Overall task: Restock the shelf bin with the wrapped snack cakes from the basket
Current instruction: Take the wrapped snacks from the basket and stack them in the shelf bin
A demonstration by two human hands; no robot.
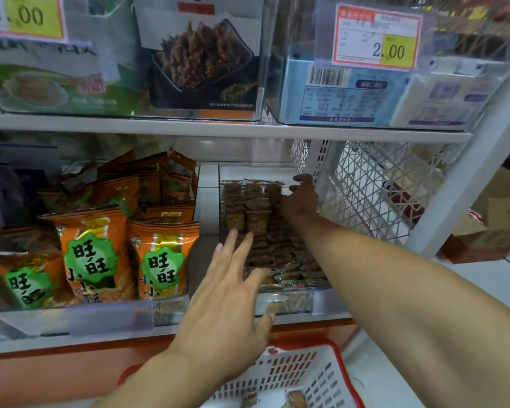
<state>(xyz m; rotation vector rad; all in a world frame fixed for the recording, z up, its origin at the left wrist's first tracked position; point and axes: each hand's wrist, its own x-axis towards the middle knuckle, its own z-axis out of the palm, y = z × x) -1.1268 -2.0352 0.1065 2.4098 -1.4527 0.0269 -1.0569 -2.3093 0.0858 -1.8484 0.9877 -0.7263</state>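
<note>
A clear plastic shelf bin (327, 301) on the lower shelf holds several rows of small brown wrapped snack cakes (256, 219). My right hand (301, 198) reaches deep into the back of the bin, fingers curled beside the upright cakes; whether it holds one is hidden. My left hand (230, 304) hovers at the bin's front left corner with fingers spread and straight, holding nothing. Below, a white basket with a red rim (333, 375) holds a few wrapped cakes (296, 399).
Orange snack bags (162, 260) fill the bin to the left. A white wire mesh divider (374, 189) stands right of the bin. The shelf above (218, 128) carries clear bins with price tags. A white upright post (465, 184) frames the right side.
</note>
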